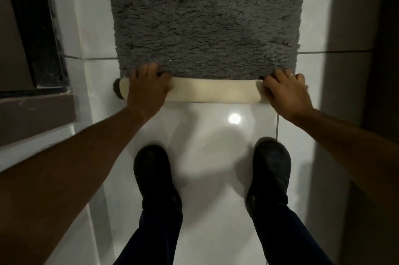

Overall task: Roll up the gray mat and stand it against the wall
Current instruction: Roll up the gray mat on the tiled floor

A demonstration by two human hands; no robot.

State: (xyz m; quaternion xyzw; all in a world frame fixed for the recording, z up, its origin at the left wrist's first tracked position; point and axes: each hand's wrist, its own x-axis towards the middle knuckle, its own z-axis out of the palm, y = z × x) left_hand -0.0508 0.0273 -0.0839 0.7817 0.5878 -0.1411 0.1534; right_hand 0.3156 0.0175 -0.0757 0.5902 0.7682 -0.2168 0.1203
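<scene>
Gray mat (205,18) lies flat on the white tile floor (207,178), running from centre frame out toward 12 o'clock. Near edge is already turned over into a short roll (213,93) at centre, cream backing facing out, shaggy pile inside. Dark pile end pokes out of the roll at 9 o'clock.

Handling, my read: soft, floppy, light to moderate weight. Thick pile will spring back, so the roll will likely loosen if pressure drops. Glossy tile looks slick; the flat part may slide away when pushed. Best hold is at both ends of the roll, palms on top, even pressure so it doesn't go conical. Stood on end it may slump unless rolled tight.

Left hand (148,89): at 9 o'clock on the roll, palm down on the backing, fingers (149,69) curled over the far side into the pile. Grip is closed around the roll.

Right hand (285,92): at 3 o'clock on the roll end, same pose, fingers draped over the top, ring visible. Grip holds the roll.

Black shoes (155,178) at 6 o'clock, just behind the roll. Wall (345,16) runs along 3 o'clock, close to the mat.

Task early: most of the mat is unrolled.
</scene>
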